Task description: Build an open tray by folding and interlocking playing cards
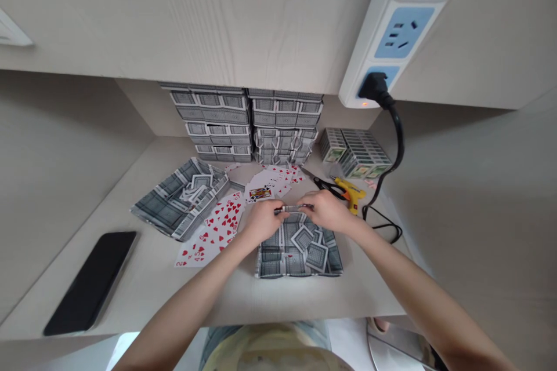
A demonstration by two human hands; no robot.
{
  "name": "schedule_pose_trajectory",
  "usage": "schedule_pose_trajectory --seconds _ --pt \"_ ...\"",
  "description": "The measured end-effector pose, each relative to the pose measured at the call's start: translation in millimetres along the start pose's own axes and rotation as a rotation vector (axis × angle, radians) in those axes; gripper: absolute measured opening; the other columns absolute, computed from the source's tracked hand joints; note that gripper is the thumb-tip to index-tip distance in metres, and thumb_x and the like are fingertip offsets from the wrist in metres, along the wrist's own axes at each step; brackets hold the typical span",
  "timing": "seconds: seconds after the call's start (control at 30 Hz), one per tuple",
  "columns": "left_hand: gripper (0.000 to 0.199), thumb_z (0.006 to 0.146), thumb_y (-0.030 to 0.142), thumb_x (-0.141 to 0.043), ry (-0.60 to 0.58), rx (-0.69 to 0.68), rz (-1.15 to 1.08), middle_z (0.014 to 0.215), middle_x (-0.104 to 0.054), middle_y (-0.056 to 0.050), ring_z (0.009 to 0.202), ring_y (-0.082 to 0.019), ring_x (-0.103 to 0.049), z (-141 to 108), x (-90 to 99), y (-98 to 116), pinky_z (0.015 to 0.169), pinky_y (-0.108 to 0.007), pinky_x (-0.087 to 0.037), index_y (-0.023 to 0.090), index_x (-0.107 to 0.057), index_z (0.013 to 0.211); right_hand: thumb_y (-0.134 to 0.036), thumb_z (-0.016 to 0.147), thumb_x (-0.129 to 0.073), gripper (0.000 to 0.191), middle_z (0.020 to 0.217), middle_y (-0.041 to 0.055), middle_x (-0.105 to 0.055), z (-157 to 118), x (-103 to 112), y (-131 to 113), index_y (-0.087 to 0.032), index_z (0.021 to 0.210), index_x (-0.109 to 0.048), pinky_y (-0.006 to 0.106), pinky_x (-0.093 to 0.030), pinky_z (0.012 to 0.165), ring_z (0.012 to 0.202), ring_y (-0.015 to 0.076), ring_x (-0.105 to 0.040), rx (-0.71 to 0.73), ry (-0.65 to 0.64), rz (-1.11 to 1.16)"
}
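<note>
Between them, my left hand [266,221] and my right hand [327,210] pinch a playing card [293,208] by its two ends. Edge-on, the card looks like a thin strip and appears folded. Below it stands a shallow box made of folded playing cards [272,264], with a few small folded cards [317,256] lying inside. My fingers are over the box's far edge. Left of my left hand, playing cards [217,229] with red hearts are fanned on the table. More face-up cards [276,177] lie beyond my hands.
A second card box [152,208] holding folded pieces sits left, near a black phone [91,281]. Stacked card boxes [217,116] stand at the back. Right are packs of cards [361,151], scissors [328,185], a yellow glue gun [353,192] and a black cable [398,145] from a power strip [398,29].
</note>
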State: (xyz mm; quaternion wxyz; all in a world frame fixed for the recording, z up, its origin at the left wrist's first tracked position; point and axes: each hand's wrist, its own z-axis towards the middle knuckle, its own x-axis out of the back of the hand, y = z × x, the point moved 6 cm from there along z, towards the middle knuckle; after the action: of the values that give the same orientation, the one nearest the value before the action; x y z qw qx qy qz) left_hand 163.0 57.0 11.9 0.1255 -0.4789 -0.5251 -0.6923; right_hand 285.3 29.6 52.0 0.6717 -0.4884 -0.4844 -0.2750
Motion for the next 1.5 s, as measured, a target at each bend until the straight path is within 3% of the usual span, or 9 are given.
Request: schedule_pose_trajectory --seconds 0.6,0.93,1.5 --pt "0.016 0.072 0.030 -0.057 0.003 0.006 -0.031 0.080 -0.067 -0.003 0.076 -0.015 -0.058 1.5 -1.5 -2.9 0.066 -0.022 -0.039 0.020 -0.066 0.081 -0.013 0.075 -0.050 0.020 0.077 0.0052 -0.066 -0.4 -3.3 1.9 -0.017 0.086 -0.067 0.023 -0.039 0.065 0.070 0.0146 -0.058 -0.020 -0.014 -0.053" --pt "0.017 0.071 0.035 -0.058 0.005 0.017 0.021 0.070 -0.065 -0.001 0.065 -0.014 -0.056 1.6 -0.9 -2.4 0.058 -0.022 -0.035 0.021 -0.065 0.076 -0.016 0.075 -0.053 0.016 0.074 0.0036 -0.067 -0.1 -3.5 7.7 -0.018 0.082 -0.067 0.023 -0.039 0.063 0.066 0.0132 -0.058 -0.040 0.011 -0.024" --pt "0.021 0.073 0.038 -0.056 -0.011 -0.010 0.029 0.071 -0.065 -0.002 0.065 -0.013 -0.055 2.0 -2.8 -1.3 0.056 -0.022 -0.032 0.020 -0.067 0.077 -0.016 0.075 -0.054 0.015 0.074 0.0038 -0.067 1.8 -2.4 7.0 -0.017 0.081 -0.068 0.022 -0.039 0.062 0.065 0.0128 -0.058 -0.022 0.025 0.023"
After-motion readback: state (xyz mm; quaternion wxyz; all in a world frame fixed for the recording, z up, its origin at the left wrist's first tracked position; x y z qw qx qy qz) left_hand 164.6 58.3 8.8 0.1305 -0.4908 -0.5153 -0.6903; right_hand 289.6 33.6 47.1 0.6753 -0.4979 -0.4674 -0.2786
